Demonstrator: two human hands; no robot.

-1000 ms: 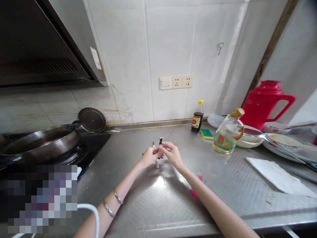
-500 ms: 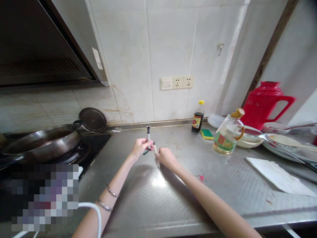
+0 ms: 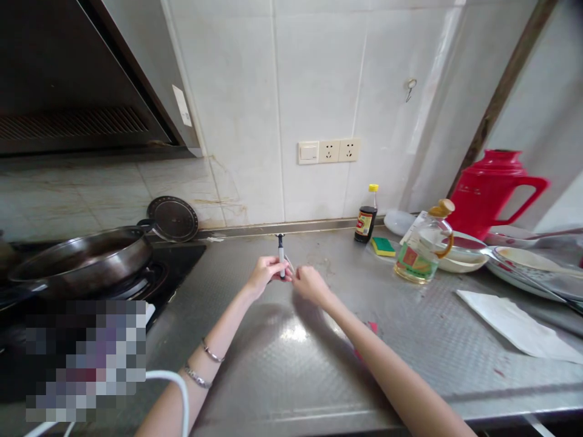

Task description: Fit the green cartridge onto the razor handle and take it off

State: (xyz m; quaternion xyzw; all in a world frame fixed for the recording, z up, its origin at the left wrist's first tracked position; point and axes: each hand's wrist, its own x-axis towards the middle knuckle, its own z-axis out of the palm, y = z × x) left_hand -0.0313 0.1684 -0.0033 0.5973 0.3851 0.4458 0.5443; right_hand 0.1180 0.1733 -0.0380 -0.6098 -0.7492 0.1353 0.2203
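Note:
In the middle of the steel counter, my left hand is closed on a slim tool with a grey handle and a small black T-shaped head, held upright with the head toward the wall. Right beside it, my right hand has its fingers pressed together around a thin pale stick. Only a short length of the stick shows between the hands; the fingers cover the rest. Both hands are close together, just above the counter.
A pan sits on the stove at left. On the right stand a soy sauce bottle, a sponge, an oil jug, a red thermos and stacked dishes. A white paper sheet lies before them.
The pale stick has swung from pointing down toward me to lying mostly hidden between the hands. A dark green piece under my left hand no longer shows. The view has shifted slightly.

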